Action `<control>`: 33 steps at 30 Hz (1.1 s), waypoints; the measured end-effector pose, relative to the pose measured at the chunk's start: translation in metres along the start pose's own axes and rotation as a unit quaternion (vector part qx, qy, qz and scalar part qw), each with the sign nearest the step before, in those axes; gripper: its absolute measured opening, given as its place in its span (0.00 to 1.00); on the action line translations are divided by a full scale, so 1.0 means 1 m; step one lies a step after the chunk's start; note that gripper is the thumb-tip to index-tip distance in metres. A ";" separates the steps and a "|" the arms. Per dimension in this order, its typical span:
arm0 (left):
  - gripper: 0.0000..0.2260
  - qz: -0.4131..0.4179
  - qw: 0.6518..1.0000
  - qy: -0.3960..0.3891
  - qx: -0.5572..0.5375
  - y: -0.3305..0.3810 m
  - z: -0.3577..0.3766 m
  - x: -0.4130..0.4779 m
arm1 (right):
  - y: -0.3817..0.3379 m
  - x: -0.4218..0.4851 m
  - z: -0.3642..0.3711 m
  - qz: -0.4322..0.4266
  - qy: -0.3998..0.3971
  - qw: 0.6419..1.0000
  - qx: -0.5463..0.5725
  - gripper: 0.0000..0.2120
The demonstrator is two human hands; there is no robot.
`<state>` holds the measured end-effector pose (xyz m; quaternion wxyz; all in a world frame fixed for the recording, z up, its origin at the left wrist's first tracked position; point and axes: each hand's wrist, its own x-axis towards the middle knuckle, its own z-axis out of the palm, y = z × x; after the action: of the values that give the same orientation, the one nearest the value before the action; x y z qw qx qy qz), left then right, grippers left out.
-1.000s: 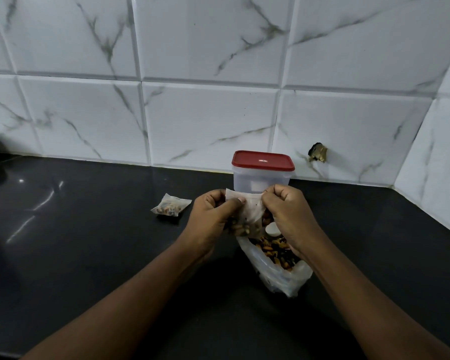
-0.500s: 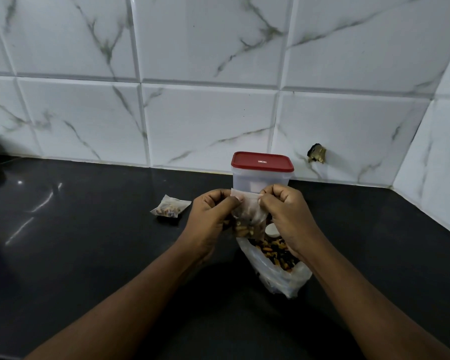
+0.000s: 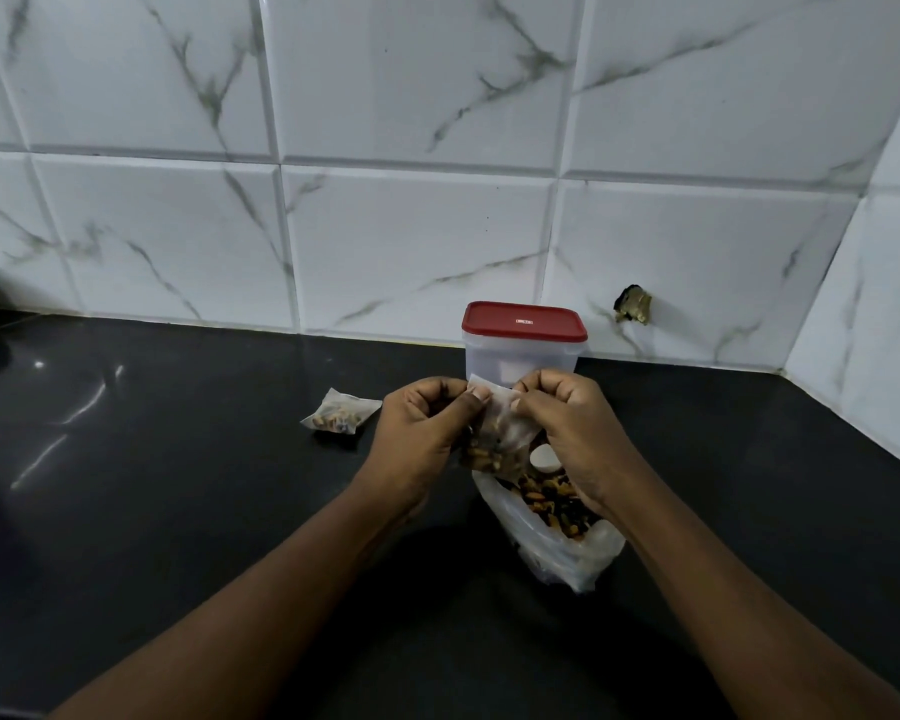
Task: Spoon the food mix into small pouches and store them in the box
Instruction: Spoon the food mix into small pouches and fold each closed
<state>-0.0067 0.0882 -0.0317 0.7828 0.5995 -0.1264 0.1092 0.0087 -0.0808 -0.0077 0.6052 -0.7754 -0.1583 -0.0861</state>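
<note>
Left hand (image 3: 421, 433) nearer right hand (image 3: 575, 433); pouch (image 3: 507, 433) part-hidden.

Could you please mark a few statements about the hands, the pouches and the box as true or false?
1. The left hand and the right hand both pinch the small pouch at its top. True.
2. The red lid is off the box. False: it sits closed on the box.
3. A filled pouch lies on the counter, left of the hands. True.
4. The large bag is empty. False: it holds food mix.
</note>
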 end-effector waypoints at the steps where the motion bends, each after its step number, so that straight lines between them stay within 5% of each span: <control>1: 0.06 0.003 1.000 0.000 0.001 0.000 0.000 0.000 | -0.001 -0.001 -0.001 0.005 -0.006 1.000 0.008 0.10; 33: 0.07 0.011 0.999 0.016 0.029 0.002 -0.001 0.001 | 0.002 -0.001 0.005 -0.067 0.016 0.994 -0.080 0.06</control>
<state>-0.0064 0.0900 -0.0303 0.7655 0.6189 -0.1169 0.1315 0.0078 -0.0766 -0.0113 0.5362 -0.8076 -0.1929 -0.1516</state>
